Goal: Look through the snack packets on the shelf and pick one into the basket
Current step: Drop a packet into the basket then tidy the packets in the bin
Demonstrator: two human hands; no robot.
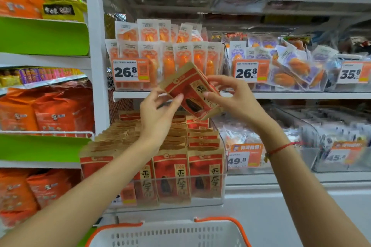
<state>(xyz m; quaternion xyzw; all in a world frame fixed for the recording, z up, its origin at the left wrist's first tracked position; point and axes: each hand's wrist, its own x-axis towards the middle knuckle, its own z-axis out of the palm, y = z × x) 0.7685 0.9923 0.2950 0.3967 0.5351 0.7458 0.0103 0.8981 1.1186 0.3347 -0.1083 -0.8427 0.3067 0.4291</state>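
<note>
A red and kraft-brown snack packet [187, 86] with a sunflower seed picture is held tilted in front of the shelf. My left hand [158, 112] grips its lower left side, thumb on the front. My right hand [232, 98] pinches its right edge with curled fingers. Below them a clear bin [204, 203] holds several rows of the same packets [172, 174]. A white basket [170, 234] with orange handles sits at the bottom edge of the view, under my arms.
Orange-and-white packets [160, 54] fill the shelf above, behind a 26.8 price tag [126, 72]. Purple-and-white packets [289, 66] lie to the right. Clear bins with pale packets [331, 132] stand at the lower right. Orange bags [50, 110] fill the left shelving.
</note>
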